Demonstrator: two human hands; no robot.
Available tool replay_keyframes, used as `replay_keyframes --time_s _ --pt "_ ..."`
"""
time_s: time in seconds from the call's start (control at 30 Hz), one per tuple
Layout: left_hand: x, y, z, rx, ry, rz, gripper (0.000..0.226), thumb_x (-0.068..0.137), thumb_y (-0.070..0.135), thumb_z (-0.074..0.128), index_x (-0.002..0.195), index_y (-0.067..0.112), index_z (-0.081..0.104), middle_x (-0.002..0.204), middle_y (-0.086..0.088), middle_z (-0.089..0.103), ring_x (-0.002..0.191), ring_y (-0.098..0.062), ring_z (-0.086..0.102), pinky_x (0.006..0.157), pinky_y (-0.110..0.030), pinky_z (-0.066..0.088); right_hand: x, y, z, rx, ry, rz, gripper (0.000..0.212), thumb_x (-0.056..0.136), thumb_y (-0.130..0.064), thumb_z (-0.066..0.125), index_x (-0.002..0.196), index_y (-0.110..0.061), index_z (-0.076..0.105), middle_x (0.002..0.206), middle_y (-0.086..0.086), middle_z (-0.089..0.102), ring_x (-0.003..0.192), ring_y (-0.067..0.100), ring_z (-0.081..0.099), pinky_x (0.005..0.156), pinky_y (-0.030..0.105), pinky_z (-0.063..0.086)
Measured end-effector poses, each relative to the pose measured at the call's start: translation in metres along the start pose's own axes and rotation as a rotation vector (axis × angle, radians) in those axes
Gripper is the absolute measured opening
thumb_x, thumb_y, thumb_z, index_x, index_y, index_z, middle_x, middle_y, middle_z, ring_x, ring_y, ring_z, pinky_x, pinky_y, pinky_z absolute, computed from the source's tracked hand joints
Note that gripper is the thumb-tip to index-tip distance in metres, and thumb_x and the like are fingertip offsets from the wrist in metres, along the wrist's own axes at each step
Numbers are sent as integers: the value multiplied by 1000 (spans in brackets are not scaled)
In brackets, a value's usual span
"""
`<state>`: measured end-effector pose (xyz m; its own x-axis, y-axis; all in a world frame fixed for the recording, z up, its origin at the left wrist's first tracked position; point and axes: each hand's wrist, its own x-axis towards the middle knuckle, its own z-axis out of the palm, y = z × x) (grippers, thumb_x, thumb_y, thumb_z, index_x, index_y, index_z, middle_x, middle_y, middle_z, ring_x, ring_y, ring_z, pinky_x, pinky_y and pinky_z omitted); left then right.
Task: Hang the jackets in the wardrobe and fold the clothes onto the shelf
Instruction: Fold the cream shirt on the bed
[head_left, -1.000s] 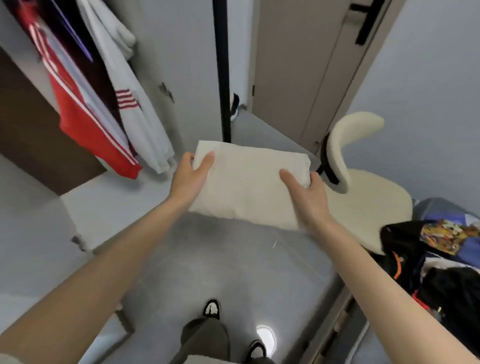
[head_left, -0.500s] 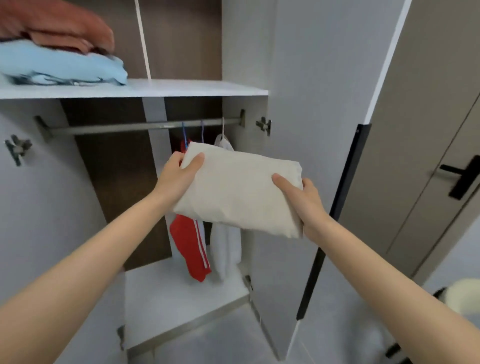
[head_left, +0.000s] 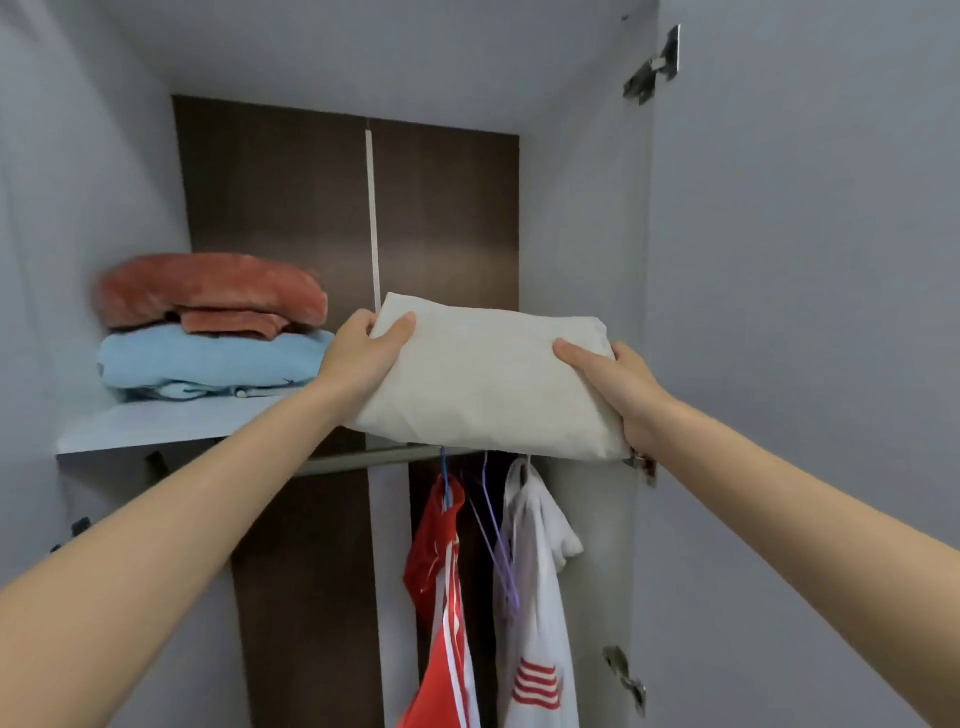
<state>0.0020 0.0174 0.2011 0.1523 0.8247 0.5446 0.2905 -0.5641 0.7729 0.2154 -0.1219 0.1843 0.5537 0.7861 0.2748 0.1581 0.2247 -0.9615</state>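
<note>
Single view, head-worn, wide-angle. The camera is right at the open wardrobe, facing straight in and pitched a bit up. The cabinet's top panel is at the frame top, the shelf around mid-height and the rail just under it. The red jacket and white jacket run off the bottom edge. Forearms enter from both lower corners. The left hand and right hand sit near centre, close to the lens, gripping a folded cream garment. The door's inner face fills the right side. Straight edges bow near the borders.
</note>
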Motion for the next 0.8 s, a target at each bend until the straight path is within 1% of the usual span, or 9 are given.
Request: replay_keyframes --time_s 0.1,0.17,0.23,0.33,0.43,0.53,0.6,0.7,0.8 --pt "42 -18 9 17 11 6 29 90 50 54 80 23 49 84 8 56 74 -7 53 57 -26 34 55 4 16 -37 -38 -24 39 85 -39 68 112 -18 48 98 -4 60 79 11 59 58 26 45" --pt "70 -32 17 26 23 -5 30 91 49 54 81 21 50 83 6 57 73 -8 53 57 -26 35 95 10 26 -59 -74 -34 38 86 -38 67 111 -17 48 102 0 60 81 14 59 62 28 46" --pt "99 -48 28 52 36 -18 32 91 49 54 82 18 51 82 5 57 74 -12 54 58 -28 37 135 20 38 -94 -108 -23 40 87 -39 66 114 -16 49 108 2 61 86 18 60 70 30 46" --pt "142 -77 39 115 62 -51 36 90 50 55 79 16 50 79 3 58 76 -19 55 65 -32 40 197 38 60 -140 -166 -7 47 89 -39 64 124 -12 50 116 5 61 94 21 60 73 30 46" --pt "181 -105 45 263 58 -98 36 91 52 51 87 16 53 91 1 62 87 -23 57 77 -36 43 252 59 88 -211 -231 32 48 92 -38 59 130 -11 47 125 7 58 105 25 58 85 33 46" --pt "211 -130 49 504 69 -140 35 95 51 43 93 17 51 102 -3 60 90 -23 51 72 -33 34 294 75 118 -284 -275 36 47 96 -35 52 135 -10 45 131 8 55 116 27 55 97 35 43" --pt "225 -145 50 632 83 -148 35 97 49 38 95 15 48 108 -8 60 96 -27 52 73 -32 33 315 81 137 -331 -279 22 46 97 -33 49 136 -9 44 132 9 54 118 27 53 98 34 42" --pt "236 -159 49 729 125 -118 31 99 39 39 104 9 49 111 -15 60 102 -33 55 76 -36 40 338 88 162 -413 -289 12 48 98 -34 46 138 -8 43 134 10 53 120 29 51 98 34 41" --pt "235 -158 49 817 153 -35 27 100 30 42 113 9 51 119 -14 50 104 -30 52 86 -38 43 352 98 180 -463 -271 24 47 98 -33 45 137 -6 44 134 12 51 121 30 49 94 31 40"
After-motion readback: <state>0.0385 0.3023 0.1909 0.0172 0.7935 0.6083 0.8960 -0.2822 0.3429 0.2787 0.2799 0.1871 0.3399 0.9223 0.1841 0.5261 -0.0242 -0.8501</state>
